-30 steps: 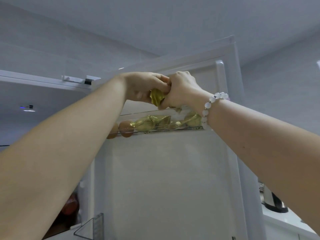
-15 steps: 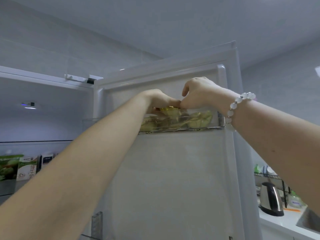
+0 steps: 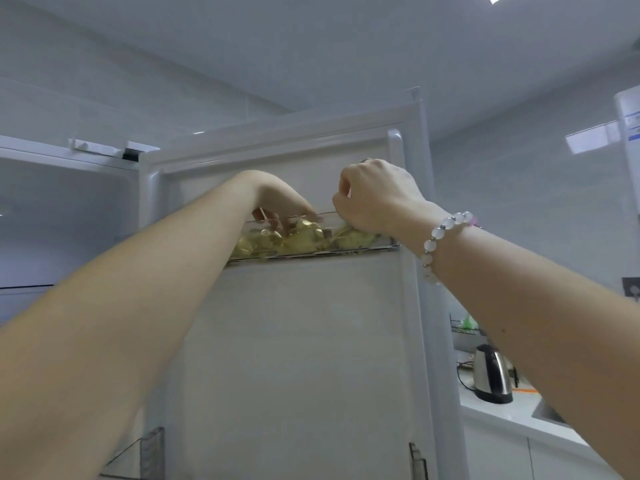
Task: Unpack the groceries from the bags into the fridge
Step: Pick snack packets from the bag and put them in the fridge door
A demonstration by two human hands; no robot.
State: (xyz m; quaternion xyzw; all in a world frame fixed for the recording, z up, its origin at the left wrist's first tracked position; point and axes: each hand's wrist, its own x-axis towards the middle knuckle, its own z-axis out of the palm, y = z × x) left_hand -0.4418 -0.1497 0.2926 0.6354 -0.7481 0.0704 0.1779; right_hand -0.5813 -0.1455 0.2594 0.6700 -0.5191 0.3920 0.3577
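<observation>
We were stocking the fridge door's top bin [image 3: 363, 244] at 12 o'clock: left hand [image 3: 280, 206], fingers spread, dipped among the gold-wrapped items [image 3: 294, 239], right hand [image 3: 377, 195] curled loosely above them at 1 o'clock, grip contents indiscernible; next, withdraw for more groceries.

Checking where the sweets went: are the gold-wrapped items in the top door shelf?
Yes, the gold-wrapped items lie piled inside the clear top door shelf.

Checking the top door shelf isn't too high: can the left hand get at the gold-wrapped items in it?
Probably yes. The left hand is already over the clear door shelf, fingers dipping among the gold-wrapped items; nothing blocks it. The right hand stays beside.
</observation>
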